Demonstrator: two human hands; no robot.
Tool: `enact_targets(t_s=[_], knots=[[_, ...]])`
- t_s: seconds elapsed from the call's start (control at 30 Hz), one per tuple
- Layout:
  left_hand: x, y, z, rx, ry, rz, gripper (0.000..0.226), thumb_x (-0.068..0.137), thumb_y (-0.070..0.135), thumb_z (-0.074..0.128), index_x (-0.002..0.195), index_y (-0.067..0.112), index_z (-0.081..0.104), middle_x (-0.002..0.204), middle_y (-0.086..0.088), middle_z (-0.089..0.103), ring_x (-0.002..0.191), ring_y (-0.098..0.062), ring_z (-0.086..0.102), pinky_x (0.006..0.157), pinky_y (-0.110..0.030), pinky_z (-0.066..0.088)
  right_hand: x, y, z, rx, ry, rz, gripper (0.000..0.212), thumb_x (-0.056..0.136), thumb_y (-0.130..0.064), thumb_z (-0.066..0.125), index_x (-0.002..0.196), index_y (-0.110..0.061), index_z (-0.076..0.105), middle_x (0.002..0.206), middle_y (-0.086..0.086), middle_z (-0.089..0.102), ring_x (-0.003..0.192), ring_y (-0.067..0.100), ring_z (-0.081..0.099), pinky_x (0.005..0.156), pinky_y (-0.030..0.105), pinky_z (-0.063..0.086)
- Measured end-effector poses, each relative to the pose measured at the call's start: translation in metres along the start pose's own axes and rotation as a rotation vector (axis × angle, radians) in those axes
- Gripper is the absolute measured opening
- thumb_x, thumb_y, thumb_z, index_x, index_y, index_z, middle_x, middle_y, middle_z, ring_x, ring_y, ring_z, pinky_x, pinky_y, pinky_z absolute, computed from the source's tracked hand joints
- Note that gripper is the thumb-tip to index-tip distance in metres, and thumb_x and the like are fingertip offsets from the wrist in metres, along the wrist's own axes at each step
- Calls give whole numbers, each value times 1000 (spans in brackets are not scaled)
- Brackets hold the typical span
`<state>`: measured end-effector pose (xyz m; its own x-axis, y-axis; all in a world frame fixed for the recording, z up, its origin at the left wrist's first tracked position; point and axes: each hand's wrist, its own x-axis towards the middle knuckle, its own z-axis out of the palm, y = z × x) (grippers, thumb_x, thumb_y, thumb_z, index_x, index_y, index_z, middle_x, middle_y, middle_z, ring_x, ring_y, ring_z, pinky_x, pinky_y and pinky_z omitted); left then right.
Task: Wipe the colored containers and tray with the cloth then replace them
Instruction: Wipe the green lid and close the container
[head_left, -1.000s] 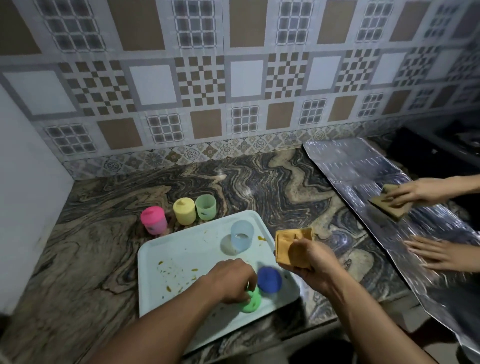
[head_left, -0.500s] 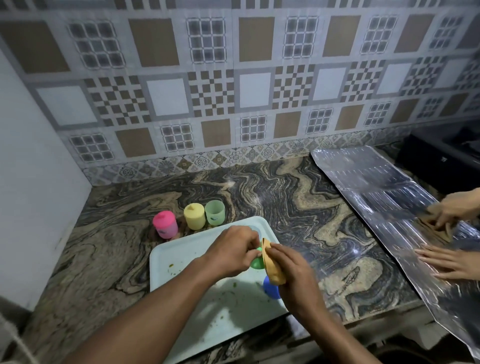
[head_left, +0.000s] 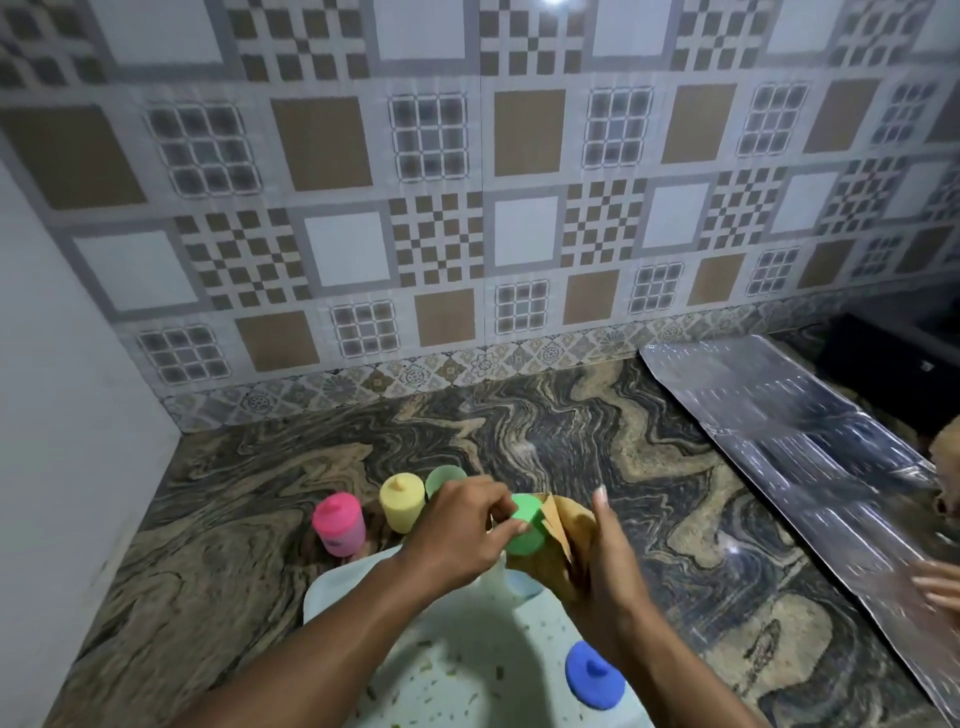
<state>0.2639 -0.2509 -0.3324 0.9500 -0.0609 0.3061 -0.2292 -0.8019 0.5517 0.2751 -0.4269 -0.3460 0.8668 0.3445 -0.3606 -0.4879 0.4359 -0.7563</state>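
My left hand (head_left: 462, 530) grips a bright green container (head_left: 525, 525) above the pale tray (head_left: 467, 670). My right hand (head_left: 608, 556) presses a tan cloth (head_left: 563, 525) against that container's side. On the tray, which is speckled with crumbs, a blue container (head_left: 594, 680) stands at the lower right. Behind the tray on the counter stand a pink container (head_left: 340, 522), a yellow container (head_left: 401, 499) and a pale green container (head_left: 445, 480), the last partly hidden by my left hand. A clear container is mostly hidden under my hands.
The marbled counter (head_left: 545, 426) runs back to a tiled wall. A white wall (head_left: 67, 415) closes the left side. A shiny foil sheet (head_left: 810, 447) covers the counter at right, where another person's hand (head_left: 940, 592) rests at the frame edge.
My left hand lifted the green container off the tray and raised it. My right hand brought the cloth against it. The view tilted up towards the wall.
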Motion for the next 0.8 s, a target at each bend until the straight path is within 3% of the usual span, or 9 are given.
enact_targets(t_s=[0.07, 0.17, 0.27, 0.37, 0.43, 0.57, 0.7, 0.8], knots=[[11, -2, -6, -4, 32, 31, 18, 80, 38, 75, 76, 24, 65, 70, 15, 51, 67, -6, 50, 64, -27, 43, 11, -3, 15, -72, 55, -53, 54, 107, -39, 36, 113, 2, 70, 108, 28, 73, 104, 42, 69, 97, 60, 51], [23, -5, -21, -33, 13, 29, 18, 79, 38, 79, 80, 21, 74, 70, 14, 59, 65, -6, 54, 63, -25, 47, 27, -7, 27, -292, 75, -169, 31, 105, -15, 47, 105, 0, 73, 98, 29, 73, 83, 36, 72, 75, 49, 60], [33, -7, -40, -122, 21, -12, 18, 85, 39, 73, 87, 22, 79, 77, 10, 71, 68, -4, 61, 63, -21, 50, 38, -19, 31, -277, 14, -159, 25, 102, -13, 53, 101, 4, 71, 89, 29, 72, 72, 35, 67, 61, 40, 56], [51, -20, -56, -205, -30, -147, 21, 90, 42, 65, 90, 26, 78, 84, 9, 75, 75, -3, 65, 72, -28, 55, 49, -30, 37, -252, -89, -103, 17, 98, -12, 59, 100, 3, 67, 81, 26, 67, 63, 32, 63, 51, 36, 54], [62, -29, -61, -267, -157, -227, 28, 87, 51, 65, 87, 26, 78, 81, 1, 76, 73, -13, 67, 74, -39, 56, 54, -36, 42, -284, -159, -82, 14, 95, -12, 62, 98, 2, 63, 77, 22, 64, 58, 29, 61, 48, 35, 54], [76, -32, -66, -430, -316, -315, 23, 85, 35, 79, 88, 12, 79, 86, -9, 77, 74, -9, 65, 72, -28, 52, 62, -52, 50, -380, -245, -79, 23, 91, -13, 67, 105, 3, 58, 75, 19, 63, 60, 27, 62, 48, 37, 56], [84, -34, -62, -610, -278, -380, 15, 85, 22, 80, 92, 10, 75, 83, -2, 77, 74, -5, 68, 70, -21, 52, 69, -62, 51, -326, -236, -113, 25, 86, -12, 69, 105, 1, 59, 78, 18, 66, 60, 26, 63, 46, 34, 55], [85, -35, -58, -738, -227, -417, 14, 88, 16, 76, 97, 8, 69, 91, -14, 77, 76, -12, 72, 68, -24, 55, 72, -57, 52, -238, -185, -141, 21, 84, -8, 69, 101, 0, 59, 76, 18, 67, 55, 25, 63, 43, 32, 53]])
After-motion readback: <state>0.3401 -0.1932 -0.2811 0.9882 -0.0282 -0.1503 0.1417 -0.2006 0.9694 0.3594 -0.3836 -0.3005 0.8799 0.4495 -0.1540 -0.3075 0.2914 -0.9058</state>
